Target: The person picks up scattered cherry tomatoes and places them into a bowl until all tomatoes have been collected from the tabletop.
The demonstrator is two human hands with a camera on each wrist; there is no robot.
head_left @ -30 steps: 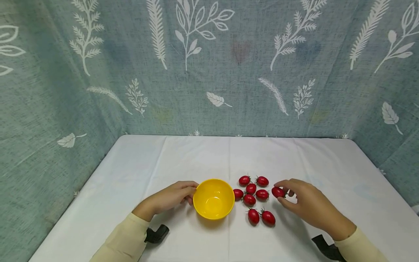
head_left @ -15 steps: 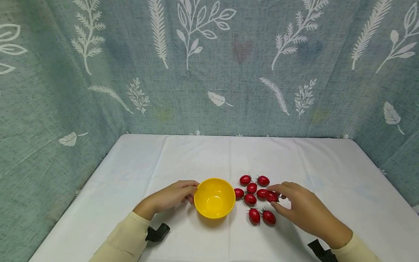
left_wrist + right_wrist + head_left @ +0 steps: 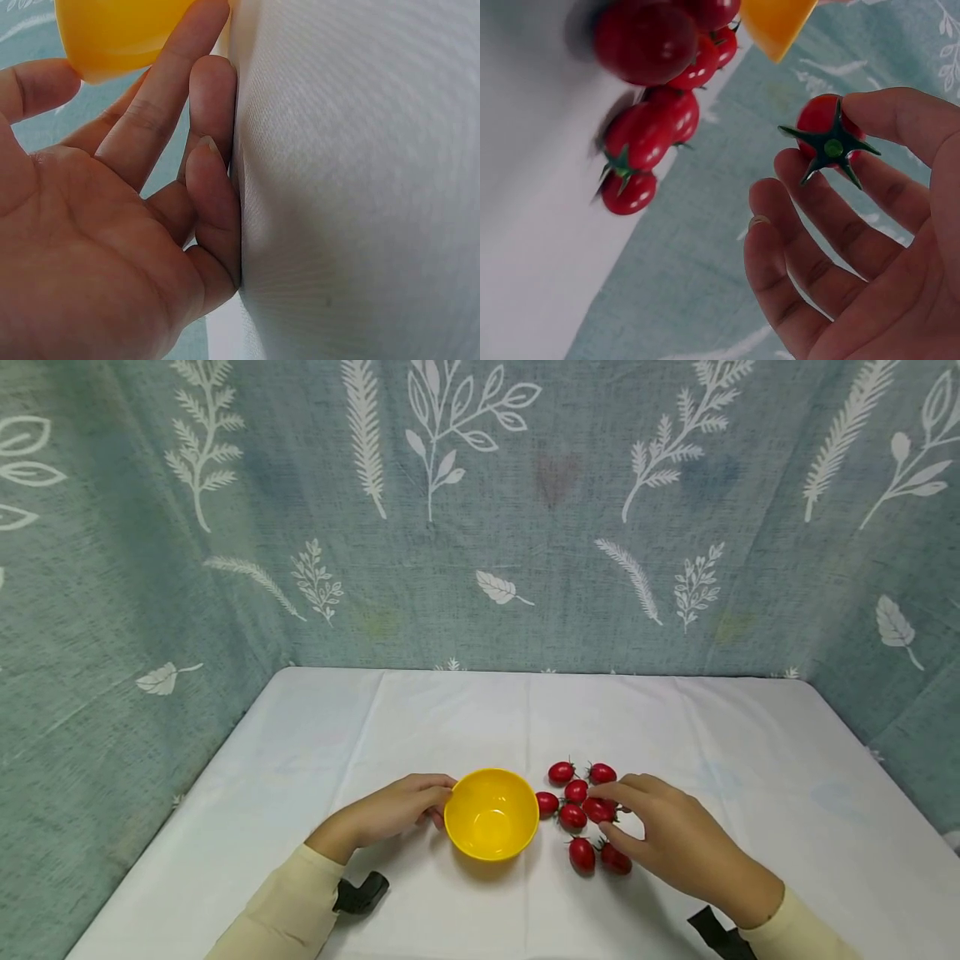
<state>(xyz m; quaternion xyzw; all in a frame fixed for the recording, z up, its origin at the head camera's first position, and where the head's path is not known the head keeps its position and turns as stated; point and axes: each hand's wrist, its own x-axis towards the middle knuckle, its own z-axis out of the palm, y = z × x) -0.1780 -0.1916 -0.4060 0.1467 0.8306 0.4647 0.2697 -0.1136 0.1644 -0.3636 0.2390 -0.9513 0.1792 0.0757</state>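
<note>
A glossy yellow bowl [image 3: 491, 815] stands upright on the white cloth in the head view. At its left side my left hand [image 3: 393, 810] holds it, the thumb [image 3: 49, 86] by the rim and the fingers low against its wall. My right hand [image 3: 667, 831] pinches a red cherry tomato [image 3: 819, 114] with a green star-shaped stem between thumb and fingers. In the right wrist view this tomato is held above the cloth. Several more cherry tomatoes [image 3: 572, 817] lie in a loose group between the bowl and my right hand, some partly hidden by the fingers.
White cloth [image 3: 450, 718] covers the table. A grey-green curtain [image 3: 450, 593] with white leaf prints hangs behind and at both sides. Black straps or mounts [image 3: 362, 893] show at both wrists. Two tomatoes [image 3: 581, 856] lie nearer the front.
My right hand has moved left with the pinched tomato, from the right of the group to over it. My left hand and the bowl have stayed in place.
</note>
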